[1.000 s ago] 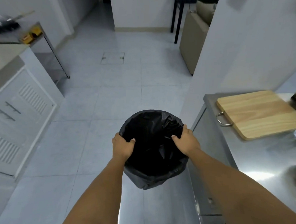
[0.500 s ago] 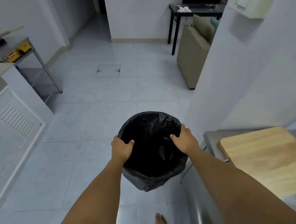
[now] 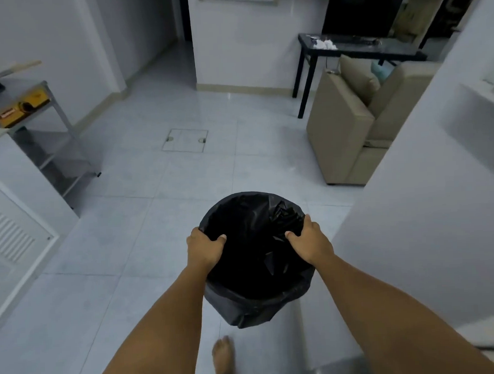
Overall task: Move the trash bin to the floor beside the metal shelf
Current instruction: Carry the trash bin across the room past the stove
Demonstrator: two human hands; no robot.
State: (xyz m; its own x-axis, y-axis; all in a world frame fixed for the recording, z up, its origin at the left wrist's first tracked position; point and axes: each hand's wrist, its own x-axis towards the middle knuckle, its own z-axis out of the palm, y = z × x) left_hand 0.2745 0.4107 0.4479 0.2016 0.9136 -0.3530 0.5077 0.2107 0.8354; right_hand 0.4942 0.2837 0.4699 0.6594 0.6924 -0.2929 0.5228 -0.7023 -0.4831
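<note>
The trash bin, lined with a black plastic bag, hangs in the air in front of me over the tiled floor. My left hand grips its left rim and my right hand grips its right rim, thumbs inside the bag. The metal shelf stands at the left against the wall, with a yellow box on its top level and bare lower shelves. The bin is well to the right of the shelf and nearer to me.
A white cabinet with louvred doors runs along the left. A beige sofa and a black table stand at the back right. A white wall corner is close on my right. My bare foot shows below the bin.
I have walked forward with the bin held in both hands. The steel counter and wooden board have dropped out of view at the right, and the metal shelf is nearer.
</note>
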